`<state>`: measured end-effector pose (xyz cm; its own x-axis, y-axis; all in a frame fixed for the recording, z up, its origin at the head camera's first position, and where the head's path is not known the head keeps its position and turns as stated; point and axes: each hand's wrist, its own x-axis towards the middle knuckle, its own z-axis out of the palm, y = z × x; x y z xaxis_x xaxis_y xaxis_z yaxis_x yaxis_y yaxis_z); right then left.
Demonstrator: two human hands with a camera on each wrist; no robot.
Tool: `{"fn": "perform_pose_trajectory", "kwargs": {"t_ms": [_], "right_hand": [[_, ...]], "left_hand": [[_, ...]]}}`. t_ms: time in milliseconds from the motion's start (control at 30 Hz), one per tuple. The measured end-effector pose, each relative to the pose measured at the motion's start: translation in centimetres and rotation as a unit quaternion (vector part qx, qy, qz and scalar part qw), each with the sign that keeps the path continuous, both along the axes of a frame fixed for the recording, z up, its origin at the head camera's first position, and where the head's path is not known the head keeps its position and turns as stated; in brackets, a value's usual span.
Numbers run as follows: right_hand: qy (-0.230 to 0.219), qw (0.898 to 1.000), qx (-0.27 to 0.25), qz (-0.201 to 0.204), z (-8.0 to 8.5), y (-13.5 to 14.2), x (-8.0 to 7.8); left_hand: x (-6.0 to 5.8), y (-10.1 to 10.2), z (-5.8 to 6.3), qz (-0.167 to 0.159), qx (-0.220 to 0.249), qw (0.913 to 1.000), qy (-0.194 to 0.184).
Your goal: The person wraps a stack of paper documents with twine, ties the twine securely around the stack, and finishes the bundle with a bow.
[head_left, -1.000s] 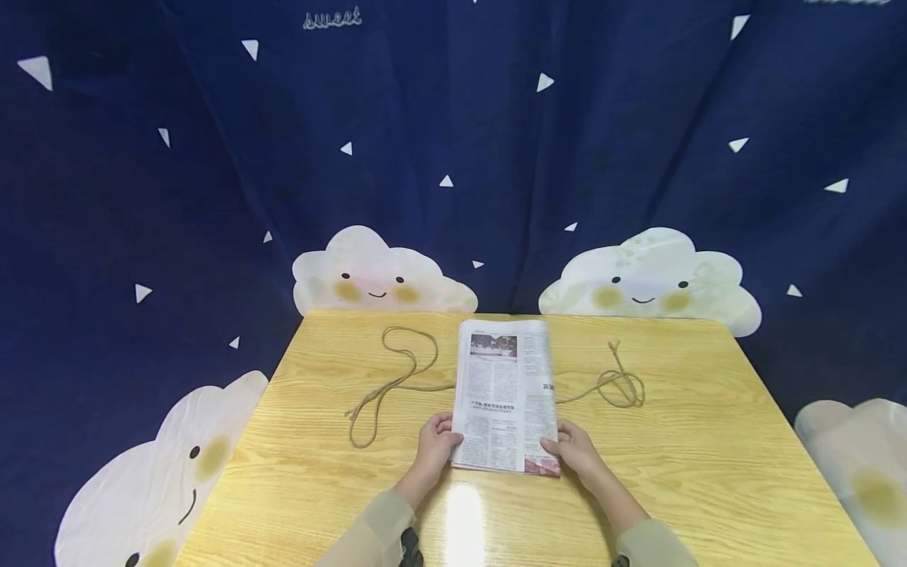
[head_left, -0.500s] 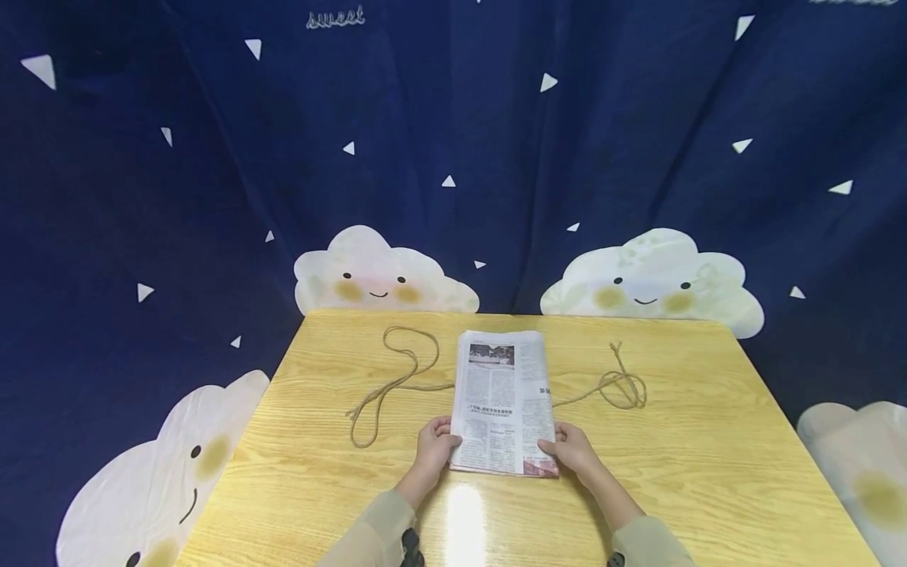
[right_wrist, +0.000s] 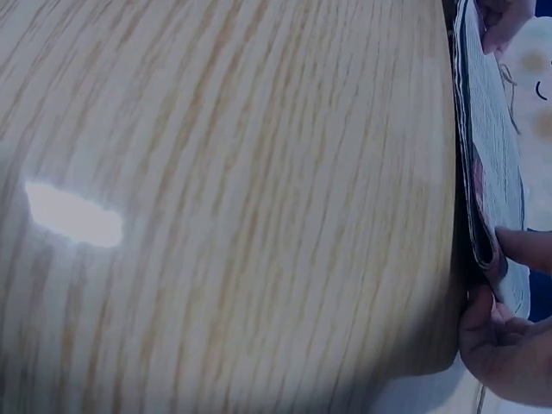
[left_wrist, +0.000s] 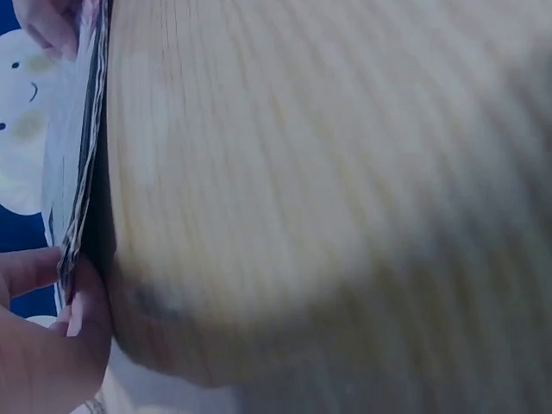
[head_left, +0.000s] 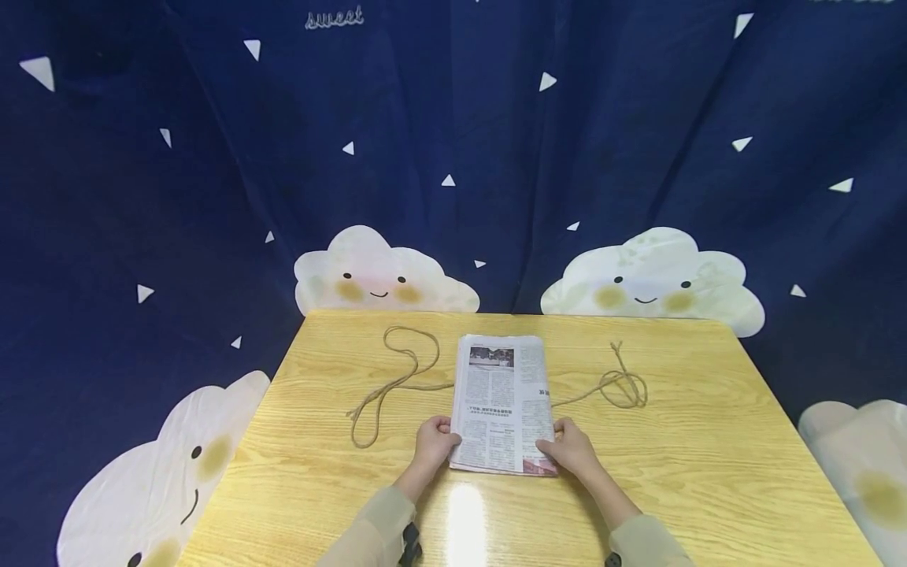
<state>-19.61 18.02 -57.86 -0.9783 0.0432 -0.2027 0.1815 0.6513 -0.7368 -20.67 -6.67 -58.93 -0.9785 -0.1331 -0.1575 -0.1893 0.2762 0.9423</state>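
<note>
A folded newspaper stack [head_left: 499, 405] lies at the middle of the wooden table, its long sides running away from me. My left hand [head_left: 434, 442] pinches its near left edge, thumb on top and fingers underneath. At the near right edge my right hand [head_left: 572, 449] pinches it the same way. In the left wrist view the left hand [left_wrist: 52, 332] grips the layered paper edge; in the right wrist view the right hand [right_wrist: 513, 332] holds the folded corner. A thin brown cord passes beneath the newspaper, its covered part hidden.
Left of the newspaper the cord [head_left: 383, 388] lies in loose loops. On the right its other end [head_left: 623, 386] forms a small coil. The wooden table [head_left: 708, 472] reaches back to a dark blue curtain [head_left: 453, 118] printed with clouds and triangles.
The newspaper's far edge has come lower and nearer, so the stack lies flatter on the table. Both hands keep their grip with hardly any shift. The cord has stayed put.
</note>
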Motion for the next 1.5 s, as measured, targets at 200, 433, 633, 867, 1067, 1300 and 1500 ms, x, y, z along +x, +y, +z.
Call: {"fn": "perform_pose_trajectory", "kwargs": {"t_ms": [200, 433, 633, 867, 1067, 1300, 1500], "right_hand": [[0.016, 0.998, 0.055, 0.011, -0.2, 0.0, 0.0], [0.054, 0.996, 0.071, 0.023, -0.5, -0.1, 0.0], [0.074, 0.994, 0.065, 0.044, -0.3, -0.2, 0.3], [0.064, 0.992, 0.089, 0.059, -0.2, -0.1, -0.1], [0.083, 0.992, 0.085, 0.039, 0.4, -0.2, -1.2], [0.134, 0.988, 0.066, 0.030, -0.4, -0.4, -2.7], [0.182, 0.980, 0.062, 0.041, -1.7, -0.3, -2.7]], "left_hand": [[0.0, -0.2, 0.3, -0.042, -0.112, 0.9921, 0.037], [-0.3, -0.1, 0.0, -0.036, -0.151, 0.9869, 0.045], [-0.4, -0.1, -0.1, -0.033, -0.170, 0.9836, 0.048], [-0.7, -0.2, 0.4, -0.024, -0.170, 0.9837, 0.053], [-2.5, -0.5, 0.4, 0.052, -0.117, 0.9910, 0.037], [-4.9, -0.9, 0.6, 0.166, 0.085, 0.9823, -0.012], [-6.4, -1.0, 1.1, 0.242, 0.255, 0.9344, -0.056]]}}
